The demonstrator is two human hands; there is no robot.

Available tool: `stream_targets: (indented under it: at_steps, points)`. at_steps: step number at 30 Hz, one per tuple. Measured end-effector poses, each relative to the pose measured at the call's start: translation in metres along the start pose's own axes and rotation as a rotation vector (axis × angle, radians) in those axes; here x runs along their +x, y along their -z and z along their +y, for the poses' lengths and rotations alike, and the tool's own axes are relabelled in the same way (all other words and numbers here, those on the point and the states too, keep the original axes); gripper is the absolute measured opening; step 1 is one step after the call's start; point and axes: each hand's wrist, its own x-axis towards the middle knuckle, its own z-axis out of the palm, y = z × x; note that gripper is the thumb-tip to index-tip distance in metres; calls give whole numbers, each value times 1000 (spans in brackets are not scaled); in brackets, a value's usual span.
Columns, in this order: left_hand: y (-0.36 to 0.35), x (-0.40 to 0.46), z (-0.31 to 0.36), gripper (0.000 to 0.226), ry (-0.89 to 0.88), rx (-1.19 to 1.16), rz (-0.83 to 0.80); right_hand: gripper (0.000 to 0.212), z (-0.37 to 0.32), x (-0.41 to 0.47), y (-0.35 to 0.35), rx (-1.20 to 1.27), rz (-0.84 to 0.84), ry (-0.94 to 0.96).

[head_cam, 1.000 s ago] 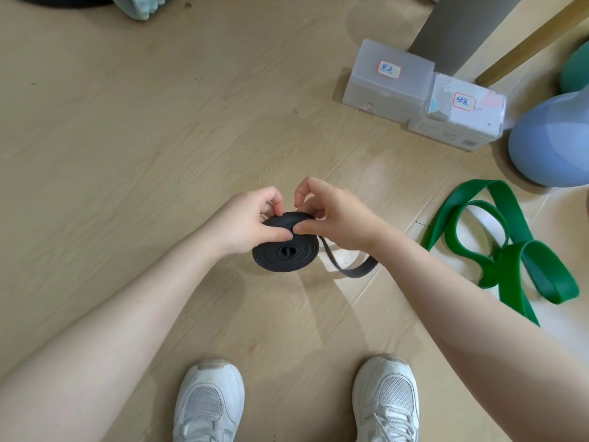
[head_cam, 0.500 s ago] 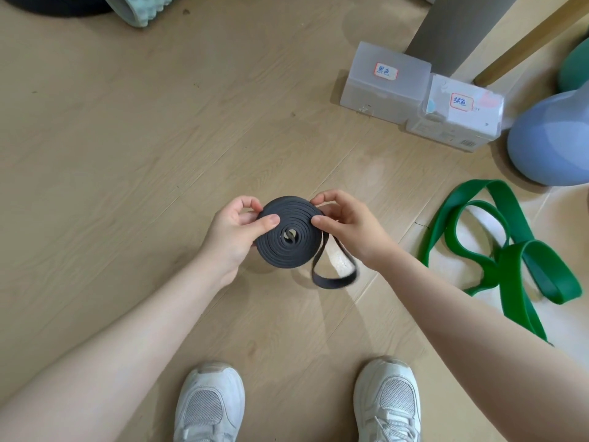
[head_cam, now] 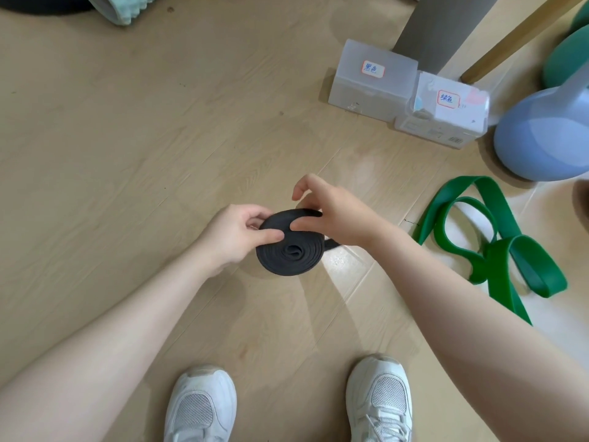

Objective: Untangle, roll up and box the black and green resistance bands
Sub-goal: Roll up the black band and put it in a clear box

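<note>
The black resistance band [head_cam: 291, 252] is wound into a tight flat coil, held above the wooden floor between both hands. My left hand [head_cam: 236, 234] pinches its left edge with thumb and fingers. My right hand [head_cam: 331, 215] grips the top right of the coil, thumb on its face; a short black tail shows under that wrist. The green band [head_cam: 497, 244] lies loose and looped on the floor to the right. Two translucent boxes stand at the back right, one [head_cam: 373, 81] on the left and one [head_cam: 446, 111] beside it, each with a handwritten label.
A pale blue kettlebell [head_cam: 541, 138] sits right of the boxes, with a green one [head_cam: 567, 59] behind it. A grey post [head_cam: 443, 23] and a wooden leg [head_cam: 516, 36] rise behind the boxes. A ridged foam roller [head_cam: 127, 8] lies top left. My white shoes [head_cam: 204, 406] are below.
The coil has tilted flatter and grown as more of the hanging loop was wound on; only a short tail is left. My right hand has moved over the top of the coil.
</note>
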Motion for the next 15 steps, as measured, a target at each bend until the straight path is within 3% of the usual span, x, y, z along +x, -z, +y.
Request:
stream_targets:
  at_steps: [4,8,13,15]
  points:
    - [0,-1,-5,22,-27,-239,98,29,9,-5,1,189,-9,-15]
    - [-6,-1,-2,21,-41,-317,146,27,13,-10,2,281,121,-26]
    - [-18,0,-6,19,-45,-163,289,18,21,-7,-15,293,276,-128]
    - [-22,-1,-12,20,-2,-107,260,16,25,-6,-21,272,256,-162]
